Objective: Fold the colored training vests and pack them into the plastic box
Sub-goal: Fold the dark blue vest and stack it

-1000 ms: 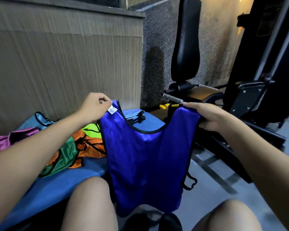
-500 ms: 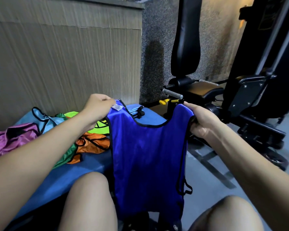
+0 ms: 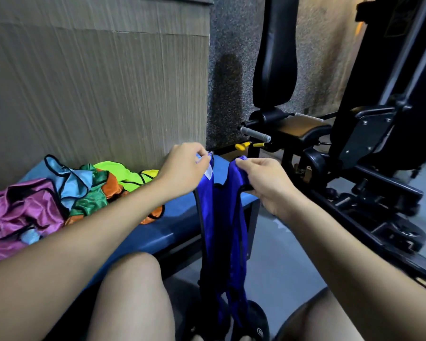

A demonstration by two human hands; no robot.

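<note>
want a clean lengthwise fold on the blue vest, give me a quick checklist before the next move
1. Left hand pinches one shoulder strap of the blue vest: ok.
2. Right hand grips the other strap: ok.
3. Straps brought together: not ok, a gap remains.
4. Vest hangs free, hem off the floor: cannot tell, the bottom is hidden between the knees.
5. Bare blue bench surface to lay it on: ok.
6. Plastic box within reach: cannot tell, not in view.

Gym, black weight machine (image 3: 369, 148), blue padded bench (image 3: 172, 225)
</note>
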